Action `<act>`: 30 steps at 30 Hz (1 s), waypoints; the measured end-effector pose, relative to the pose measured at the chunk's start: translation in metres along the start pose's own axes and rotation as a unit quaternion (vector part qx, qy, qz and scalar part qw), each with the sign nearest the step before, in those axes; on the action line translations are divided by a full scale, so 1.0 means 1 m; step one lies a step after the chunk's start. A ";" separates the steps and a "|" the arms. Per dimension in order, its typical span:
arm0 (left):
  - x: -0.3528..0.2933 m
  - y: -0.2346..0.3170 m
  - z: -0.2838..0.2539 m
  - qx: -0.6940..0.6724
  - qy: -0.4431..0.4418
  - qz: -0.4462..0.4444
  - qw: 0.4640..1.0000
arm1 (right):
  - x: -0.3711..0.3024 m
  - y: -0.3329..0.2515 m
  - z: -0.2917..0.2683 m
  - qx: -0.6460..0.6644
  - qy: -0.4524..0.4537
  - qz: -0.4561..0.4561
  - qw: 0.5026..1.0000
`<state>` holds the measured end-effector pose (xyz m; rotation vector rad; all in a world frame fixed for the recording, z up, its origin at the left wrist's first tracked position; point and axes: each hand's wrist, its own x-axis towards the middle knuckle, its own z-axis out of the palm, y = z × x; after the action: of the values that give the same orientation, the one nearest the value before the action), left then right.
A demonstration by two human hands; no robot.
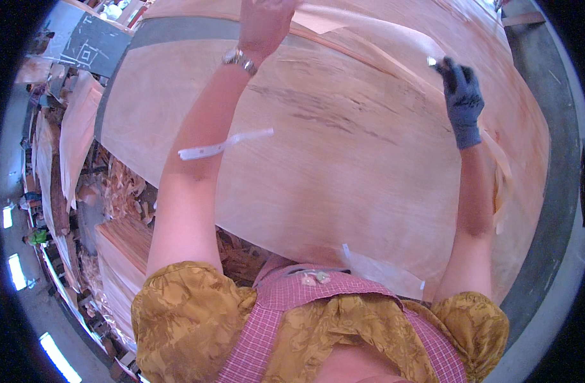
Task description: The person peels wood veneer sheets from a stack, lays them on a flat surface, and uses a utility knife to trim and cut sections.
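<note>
- The loose veneer spans the upper part of the view between the two hands, above the broad wooden sheet; the arms reach wide, probably to control its edge at two spots.
- The bare left hand is at the veneer's left end, but the top border cuts off its fingers, so I cannot tell whether it is open or gripping.
- The gloved right hand has bent fingers, seemingly pinching a small bright piece beside the veneer's right end; glare hides what it is. The glove likely guards against splinters or edges.
- A white perforated strip crosses the left forearm, perhaps stuck there for easy reach.
- The sheet's near edge is partly hidden behind the checked apron.
</note>
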<state>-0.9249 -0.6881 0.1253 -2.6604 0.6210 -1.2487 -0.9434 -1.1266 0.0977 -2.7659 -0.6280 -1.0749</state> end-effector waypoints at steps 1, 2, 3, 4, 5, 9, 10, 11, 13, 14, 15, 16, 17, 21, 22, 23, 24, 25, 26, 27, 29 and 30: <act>-0.014 0.000 -0.006 -0.006 -0.026 -0.002 1.000 | -0.011 -0.004 0.003 -0.018 -0.028 -0.020 0.999; -0.035 0.001 -0.007 -0.013 -0.051 -0.005 0.999 | -0.023 -0.010 0.007 -0.029 -0.059 -0.040 0.997; -0.052 0.007 -0.004 -0.028 -0.072 -0.005 0.997 | -0.037 -0.009 0.010 -0.020 -0.077 -0.060 0.995; -0.065 0.012 -0.005 -0.042 -0.094 -0.011 0.995 | -0.049 -0.012 0.015 -0.006 -0.096 -0.081 0.992; -0.077 0.018 -0.006 -0.056 -0.115 -0.016 0.992 | -0.064 -0.016 0.018 -0.021 -0.142 -0.076 0.987; -0.129 0.030 0.009 -0.078 -0.180 -0.054 0.979 | -0.098 -0.045 0.035 -0.019 -0.217 -0.096 0.971; -0.139 0.033 0.013 -0.079 -0.189 -0.061 0.977 | -0.101 -0.052 0.039 -0.027 -0.240 -0.103 0.965; -0.149 0.035 0.017 -0.080 -0.197 -0.068 0.975 | -0.106 -0.057 0.043 -0.008 -0.244 -0.109 0.964; -0.153 0.035 0.018 -0.085 -0.202 -0.075 0.973 | -0.110 -0.063 0.049 -0.014 -0.265 -0.104 0.959; -0.156 0.036 0.017 -0.088 -0.201 -0.078 0.973 | -0.112 -0.064 0.052 -0.016 -0.275 -0.102 0.956; -0.158 0.040 0.012 -0.090 -0.201 -0.082 0.972 | -0.113 -0.066 0.048 0.014 -0.274 -0.094 0.957; -0.160 0.044 0.006 -0.092 -0.202 -0.079 0.972 | -0.113 -0.066 0.044 0.011 -0.280 -0.098 0.955; -0.162 0.048 0.000 -0.093 -0.202 -0.077 0.972 | -0.114 -0.067 0.040 0.008 -0.287 -0.101 0.953; -0.172 0.049 -0.023 -0.095 -0.205 -0.061 0.972 | -0.113 -0.073 0.022 0.009 -0.299 -0.124 0.946; -0.174 0.047 -0.026 -0.096 -0.216 -0.066 0.969 | -0.111 -0.074 0.017 0.011 -0.299 -0.130 0.945; -0.175 0.046 -0.029 -0.096 -0.227 -0.072 0.966 | -0.111 -0.074 0.020 0.017 -0.291 -0.133 0.947; -0.177 0.048 -0.033 -0.095 -0.239 -0.078 0.963 | -0.110 -0.074 0.018 0.023 -0.298 -0.135 0.945; -0.178 0.050 -0.035 -0.092 -0.247 -0.079 0.961 | -0.109 -0.075 0.017 0.030 -0.305 -0.137 0.942; -0.180 0.051 -0.038 -0.090 -0.254 -0.080 0.960 | -0.108 -0.077 0.016 0.036 -0.313 -0.138 0.939; -0.178 0.051 -0.041 -0.089 -0.264 -0.080 0.957 | -0.105 -0.080 0.011 0.034 -0.317 -0.143 0.937; -0.176 0.050 -0.050 -0.090 -0.265 -0.064 0.958 | -0.109 -0.082 0.004 0.032 -0.299 -0.151 0.942; -0.175 0.048 -0.052 -0.095 -0.265 -0.054 0.958 | -0.111 -0.084 -0.001 0.029 -0.294 -0.153 0.943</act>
<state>-1.0793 -0.6553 0.0210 -3.0326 0.5320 -0.4573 -1.0526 -1.0879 0.0197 -2.9919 -1.1606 -0.2193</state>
